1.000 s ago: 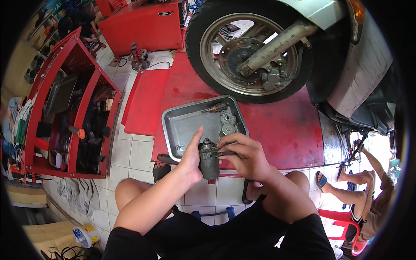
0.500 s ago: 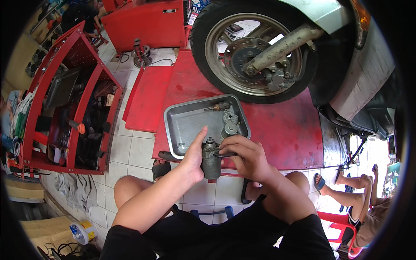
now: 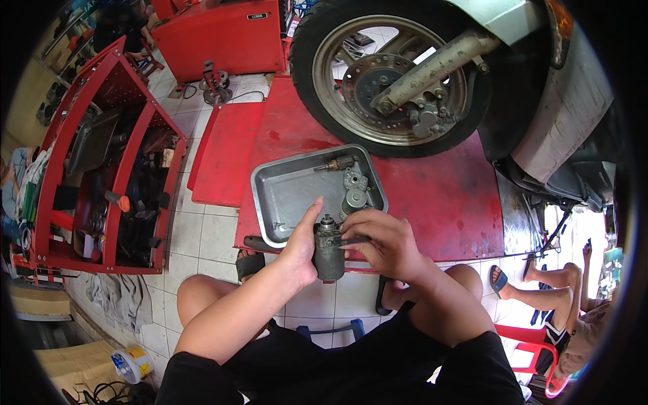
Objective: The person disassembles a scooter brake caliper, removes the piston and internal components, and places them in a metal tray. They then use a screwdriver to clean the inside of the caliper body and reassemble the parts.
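A grey cylindrical metal motor [image 3: 328, 260] with a short shaft on top is held upright in front of a steel tray. My left hand [image 3: 301, 253] is closed round its left side, thumb pointing up. My right hand [image 3: 381, 243] grips a slim dark tool [image 3: 351, 240] against the motor's upper side, near its small fittings. The steel tray [image 3: 260, 189] rests on a red platform [image 3: 442, 216] and contains a metal housing [image 3: 354, 197], an oily toothed or shafted part [image 3: 333, 163] and a small piece at its left.
A scooter's front wheel [image 3: 317, 121] stands behind the tray. A red tool cart [image 3: 44, 250] is at left and a red cabinet [image 3: 216, 44] at back. A co-worker's bare legs [image 3: 547, 299] beside a red stool [image 3: 520, 334] are at right. A white bucket [image 3: 131, 364] sits lower left.
My hands and the motor have shifted slightly right since a second ago, keeping the same grip. The co-worker at right has moved their hand and arm a little.
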Tool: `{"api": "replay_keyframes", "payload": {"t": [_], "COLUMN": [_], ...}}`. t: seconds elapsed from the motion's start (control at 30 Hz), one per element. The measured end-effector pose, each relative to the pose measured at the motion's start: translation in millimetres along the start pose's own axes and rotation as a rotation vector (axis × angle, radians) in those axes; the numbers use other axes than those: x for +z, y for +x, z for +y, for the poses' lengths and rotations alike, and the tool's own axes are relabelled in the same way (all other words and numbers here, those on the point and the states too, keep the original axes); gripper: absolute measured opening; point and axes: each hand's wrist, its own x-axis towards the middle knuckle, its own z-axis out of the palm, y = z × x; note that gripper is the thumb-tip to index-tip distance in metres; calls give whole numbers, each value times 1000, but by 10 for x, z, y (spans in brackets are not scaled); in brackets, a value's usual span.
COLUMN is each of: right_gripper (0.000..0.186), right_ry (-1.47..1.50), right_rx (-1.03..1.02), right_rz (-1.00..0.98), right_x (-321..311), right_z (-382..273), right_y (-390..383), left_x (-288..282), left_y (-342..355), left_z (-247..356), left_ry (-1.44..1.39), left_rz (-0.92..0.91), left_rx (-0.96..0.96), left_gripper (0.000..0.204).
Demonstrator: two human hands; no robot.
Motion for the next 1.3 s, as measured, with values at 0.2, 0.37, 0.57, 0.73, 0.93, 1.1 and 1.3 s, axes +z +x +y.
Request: {"api": "replay_keyframes", "payload": {"t": [0.2,0.37,0.57,0.73,0.93,1.1,1.3], "right_gripper": [29,30,23,20,19,20,20], "right_ry": [78,151,174,216,251,222,178], "right_rx": [24,33,103,167,180,210,222], "right_rz": [49,7,27,19,13,40,70], "right_x": [-16,-20,-30,-22,-12,-6,14], "right_z": [16,35,-33,-59,-67,-73,-35], "right_y": [11,-7,10,-11,-27,-41,-81], "left_x": [-26,-32,-55,-42,-20,-50,-37], "left_y": [11,63,73,82,70,113,120], "left_z": [13,-9,-4,-24,-23,-50,-59], "left_ry": [41,-9,22,22,48,29,41], "left_rz": [12,1,21,-7,0,3,11], "left_rx": [-22,-14,-6,-9,-26,-20,-12], "left_gripper": [67,66,65,66,66,67,67]}}
